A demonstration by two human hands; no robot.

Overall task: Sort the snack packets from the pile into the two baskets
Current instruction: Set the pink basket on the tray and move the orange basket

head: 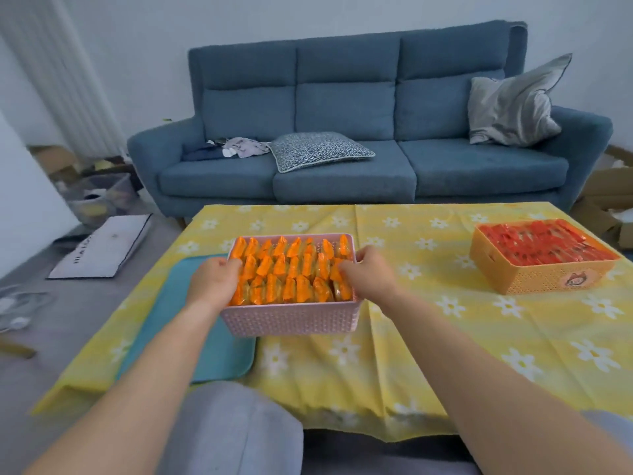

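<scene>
Gripping pink basket (291, 318) | orange packets (291, 272) | orange basket (534, 272), red packets (544, 241)

Yellow-clothed table (394, 337), teal tray (212, 358), pink basket (291, 318) perhaps lifted, orange basket (534, 275)

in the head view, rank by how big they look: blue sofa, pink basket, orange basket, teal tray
1. blue sofa
2. teal tray, partly hidden under the pink basket
3. pink basket and orange basket: alike; the pink one sits nearer the camera, so unranked.
</scene>
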